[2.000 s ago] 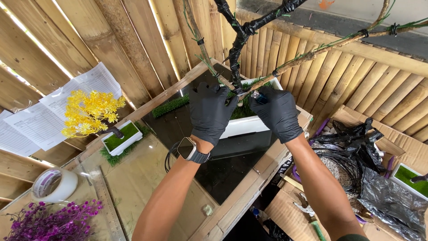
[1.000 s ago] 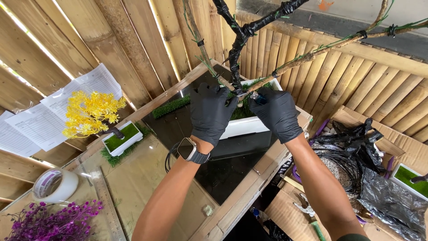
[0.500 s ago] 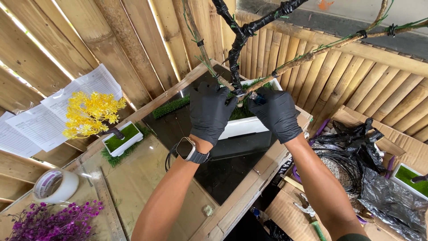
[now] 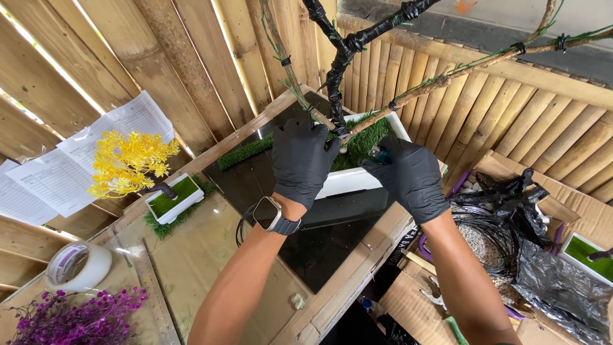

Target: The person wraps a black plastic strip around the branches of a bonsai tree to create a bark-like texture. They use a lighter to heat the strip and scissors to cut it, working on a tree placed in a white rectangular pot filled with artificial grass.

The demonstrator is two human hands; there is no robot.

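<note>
Purple artificial flowers lie at the near left corner, with a roll of clear tape just beyond them on the glass-topped bench. Printed sheets lean against the bamboo wall, and in front of them stands a small yellow artificial tree in a white pot with green turf, set aside well apart from the hands.

Mid-bench sits a long white planter lined with artificial grass. Out of it rises a branched trunk wrapped in black tape, with bare twigs bound on by green wire. The left hand, in a black glove with a smartwatch at the wrist, is cupped over the trunk's base, fingers curled down, seemingly to brace it upright. The right hand, also gloved, meets the base from the other side and is pinched around a small bluish object that I cannot identify.

Farther right, below bench level, crumpled black plastic and a coil of black wire lie in a cardboard box, beside another white turf pot.
</note>
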